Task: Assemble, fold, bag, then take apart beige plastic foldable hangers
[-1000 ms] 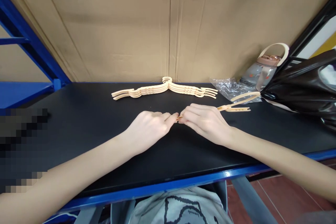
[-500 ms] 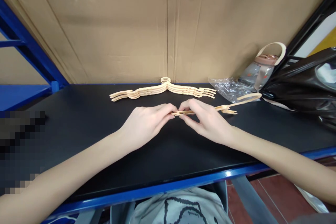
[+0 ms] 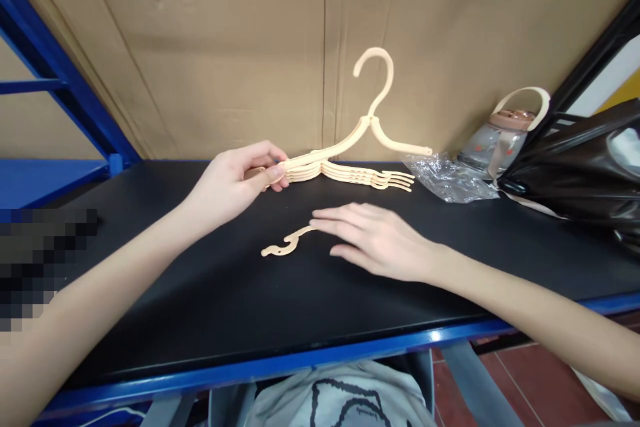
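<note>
The fingers [image 3: 280,172] of my left hand [image 3: 227,183] pinch a pale peach plastic clothes hanger [image 3: 340,145] near the lower end of its longer arm. From my grip that arm slopes up and to the right to the neck, where the round open hook stands upright with its tip to the left. A shorter arm drops from the neck on the right, its end well apart from both my hands.

My right hand [image 3: 380,240] is palm down over the desk [image 3: 240,307], its long fingers held out nearly straight and close together, the thumb a little apart; they grip nothing I can see. Just beyond their tips, to the left, a small curved peach plastic piece [image 3: 287,248] lies on the black top. Its near end meets my fingertips in the view, but I can't tell if they touch.

Behind, a row of nested peach plastic hangers [image 3: 350,173] lies along the back of the desk. The raised arm crosses in front of its left half; whether they touch, I can't tell. Right of the row sit a crumpled clear plastic bag [image 3: 453,180], a clear bottle with a brownish-pink lid [image 3: 493,140] and a glossy black bag [image 3: 570,160]. Brown cardboard [image 3: 225,47] stands behind everything.
</note>
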